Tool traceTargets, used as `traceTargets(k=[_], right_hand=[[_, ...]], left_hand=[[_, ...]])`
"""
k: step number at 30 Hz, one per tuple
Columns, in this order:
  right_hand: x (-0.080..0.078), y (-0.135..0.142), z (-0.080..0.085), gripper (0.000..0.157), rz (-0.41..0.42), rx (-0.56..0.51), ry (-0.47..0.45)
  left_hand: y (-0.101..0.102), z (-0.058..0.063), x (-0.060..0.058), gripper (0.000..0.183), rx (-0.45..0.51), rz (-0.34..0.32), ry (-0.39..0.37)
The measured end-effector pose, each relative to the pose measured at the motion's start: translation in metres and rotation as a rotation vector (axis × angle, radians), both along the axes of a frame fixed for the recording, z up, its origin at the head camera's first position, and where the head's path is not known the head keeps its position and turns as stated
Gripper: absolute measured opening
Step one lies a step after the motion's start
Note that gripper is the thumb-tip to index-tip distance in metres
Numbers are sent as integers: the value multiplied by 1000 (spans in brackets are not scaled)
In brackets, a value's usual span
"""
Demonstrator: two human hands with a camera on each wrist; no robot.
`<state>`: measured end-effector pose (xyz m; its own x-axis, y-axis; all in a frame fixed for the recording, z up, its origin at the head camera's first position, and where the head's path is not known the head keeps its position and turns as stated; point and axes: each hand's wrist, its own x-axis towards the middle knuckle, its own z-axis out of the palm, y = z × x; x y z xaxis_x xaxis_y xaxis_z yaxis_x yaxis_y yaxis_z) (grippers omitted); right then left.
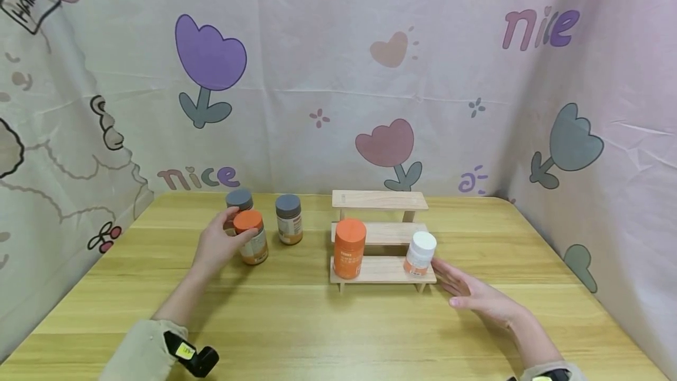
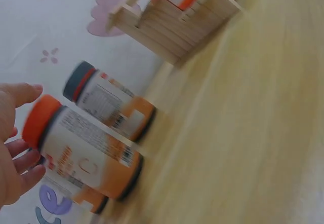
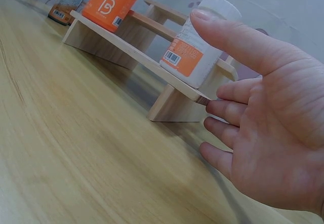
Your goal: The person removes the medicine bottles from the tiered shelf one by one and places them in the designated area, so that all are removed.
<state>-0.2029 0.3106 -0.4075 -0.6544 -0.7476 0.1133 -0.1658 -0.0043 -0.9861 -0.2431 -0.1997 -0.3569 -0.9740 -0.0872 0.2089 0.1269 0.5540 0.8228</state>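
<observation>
On the left, my left hand (image 1: 221,241) is around the cap end of an orange-capped supplement bottle (image 1: 255,247), which stands on the table. In the left wrist view the thumb (image 2: 25,93) is apart from the orange cap and the loosely bent fingers lie behind it. Two grey-capped bottles stand close by, one behind the hand (image 1: 240,197) and one to its right (image 1: 289,222). My right hand (image 1: 481,297) is beside the right end of the three-step wooden shelf (image 1: 386,272), fingers extended, holding nothing. A white bottle (image 1: 420,253) sits on the lowest step, near those fingertips.
A tall orange bottle (image 1: 349,249) stands at the left of the shelf's lowest step. The wooden table (image 1: 296,334) runs back to a patterned cloth backdrop (image 1: 317,63), which also hangs along both sides.
</observation>
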Motion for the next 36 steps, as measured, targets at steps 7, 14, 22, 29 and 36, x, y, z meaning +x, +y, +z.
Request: traceTargets(k=[7, 14, 22, 29, 36], right_hand=[[0, 1, 0, 76, 0, -3, -1], [1, 2, 2, 75, 5, -9, -8], [1, 2, 1, 75, 5, -9, -6], [1, 1, 1, 74, 6, -16, -6], [0, 0, 1, 74, 10, -18, -2]], left_hand=[[4, 25, 1, 78, 39, 28, 104], [23, 54, 4, 74, 23, -34, 129], [55, 56, 8, 67, 21, -157, 161], [84, 53, 14, 68, 46, -237, 134], [107, 46, 16, 71, 55, -299, 124]])
